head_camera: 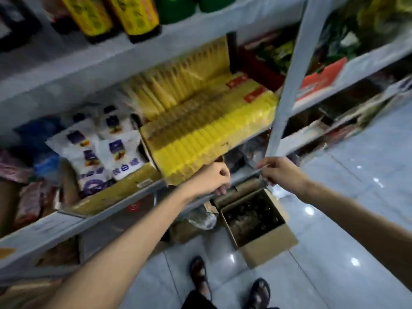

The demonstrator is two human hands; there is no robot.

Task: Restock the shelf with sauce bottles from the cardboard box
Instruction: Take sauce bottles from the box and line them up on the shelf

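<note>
Stock at 11 o'clock in view: two yellow-labelled bottles point(138, 16) stand on the top shelf, with two green containers just at their 3 o'clock. One shelf down are the white bags point(89, 148), three or four; blur prevents a firm count. At their 3 o'clock sits one carton of yellow packets point(200, 139), too many to count.

Your left hand point(211, 178) has its fingers curled over the shelf edge point(40, 228), at the carton's 6 o'clock. The fingertips show beneath the edge. It grips the edge and holds no bottle.

Task item: the sauce bottles point(249, 216) sit in the one cardboard box point(267, 246). The box is on the floor with its flaps open, at 5 o'clock of your left hand and 6 o'clock of your right. Only dark tops show. The count is not readable; several at least.

Your right hand point(282, 172) has its fingers closed about the foot of the upright point(287, 85). It appears to grip it, though blur leaves the contact uncertain. It holds no bottle.

Handling, judged: the bottles are probably full glass, so heavy for their size, rigid, breakable and possibly slick. Take each one by the neck just under the cap to lift it clear of its neighbours. Then support the base with your other hand. Keep the glass off the metal shelf edge when you set it down.
</note>
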